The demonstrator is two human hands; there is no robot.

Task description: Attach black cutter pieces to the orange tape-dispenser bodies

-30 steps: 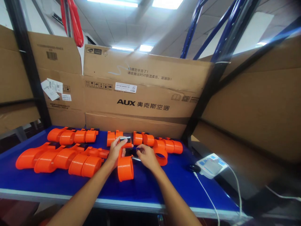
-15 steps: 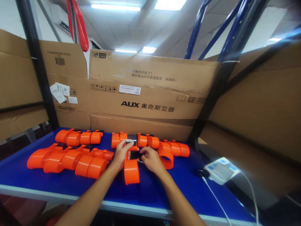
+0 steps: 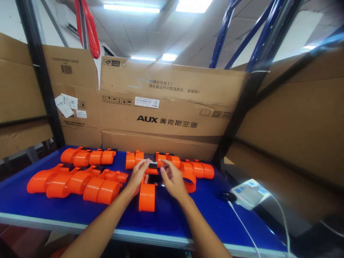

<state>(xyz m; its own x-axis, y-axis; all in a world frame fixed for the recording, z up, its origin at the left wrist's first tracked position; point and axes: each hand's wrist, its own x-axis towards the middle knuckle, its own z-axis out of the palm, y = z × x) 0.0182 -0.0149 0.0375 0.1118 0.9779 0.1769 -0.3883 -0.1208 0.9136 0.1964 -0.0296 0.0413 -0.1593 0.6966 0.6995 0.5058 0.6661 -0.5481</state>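
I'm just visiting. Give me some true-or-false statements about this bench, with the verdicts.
1. The left hand holds an orange piece. True.
2. The tabletop is red. False: the tabletop is blue.
3. A cardboard panel stands at the back of the tabletop. True.
4. The right hand lies flat against the cardboard panel. False: the right hand is curled, beside the held orange piece.
5. More orange pieces lie on the tabletop. True.

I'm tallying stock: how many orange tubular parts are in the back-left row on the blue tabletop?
4. From left: the first tubular part, the second part, the third part, and the fourth part at the row's right end. More may be hidden behind them.
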